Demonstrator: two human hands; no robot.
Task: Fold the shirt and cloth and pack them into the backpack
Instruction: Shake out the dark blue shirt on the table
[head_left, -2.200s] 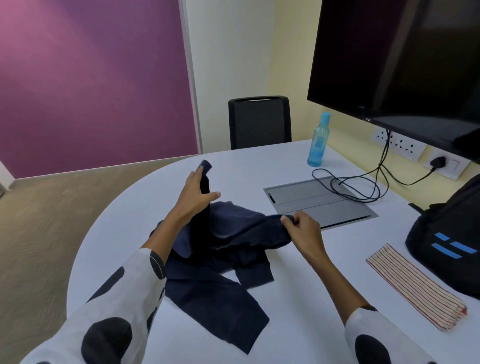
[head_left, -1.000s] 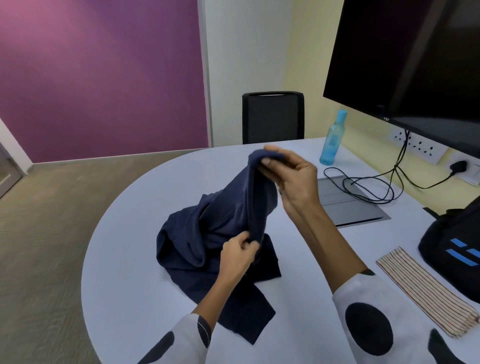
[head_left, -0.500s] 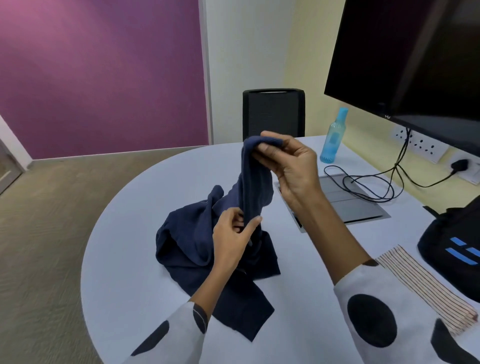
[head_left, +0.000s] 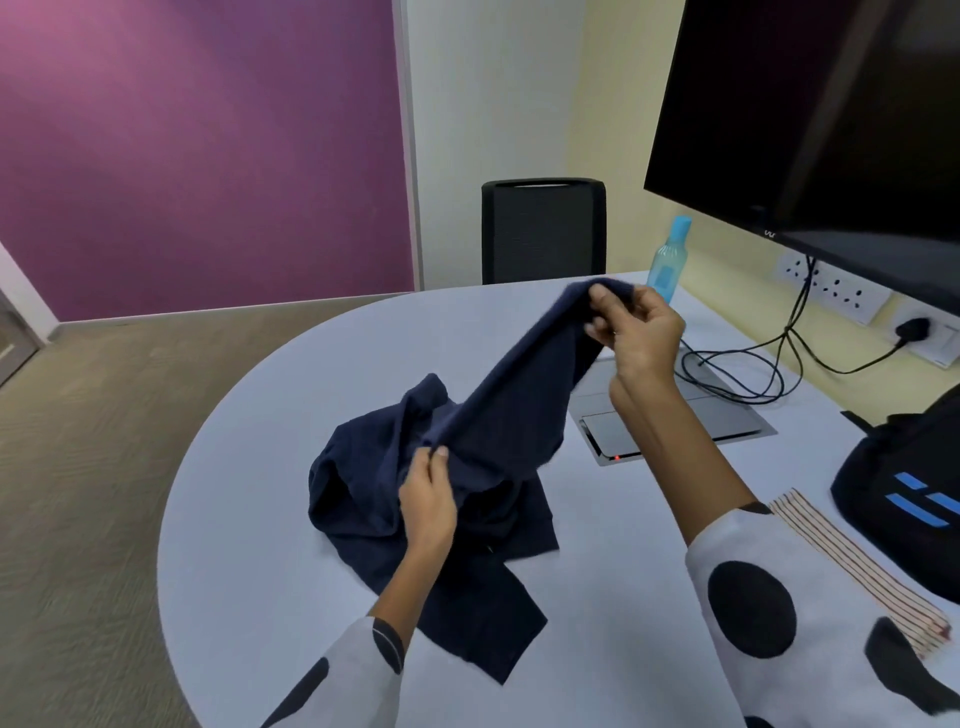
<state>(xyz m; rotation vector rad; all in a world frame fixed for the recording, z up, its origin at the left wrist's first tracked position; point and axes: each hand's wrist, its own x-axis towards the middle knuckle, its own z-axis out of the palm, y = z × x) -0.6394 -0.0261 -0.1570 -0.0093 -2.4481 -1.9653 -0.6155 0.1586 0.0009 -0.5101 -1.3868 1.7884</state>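
Observation:
A dark navy shirt (head_left: 374, 467) lies crumpled on the white table (head_left: 249, 467), with part of it lifted and stretched between my hands. My right hand (head_left: 636, 338) pinches one end of the raised fabric up near the table's far side. My left hand (head_left: 428, 499) grips the same edge lower down, over the heap. A folded cloth with thin red stripes (head_left: 852, 566) rests flat at the right, partly behind my right sleeve. The black backpack (head_left: 904, 493) with blue marks stands beyond it at the right edge.
A blue water bottle (head_left: 670, 260) stands at the table's far side. Black cables (head_left: 737, 369) run from wall sockets over a grey panel (head_left: 670, 415) set in the table. A large dark screen (head_left: 810, 119) hangs on the right wall. A black chair (head_left: 543, 231) sits behind the table.
My right hand has carried its end of the shirt further to the right and away from me, while my left hand slid down and left, stretching the fabric edge between them.

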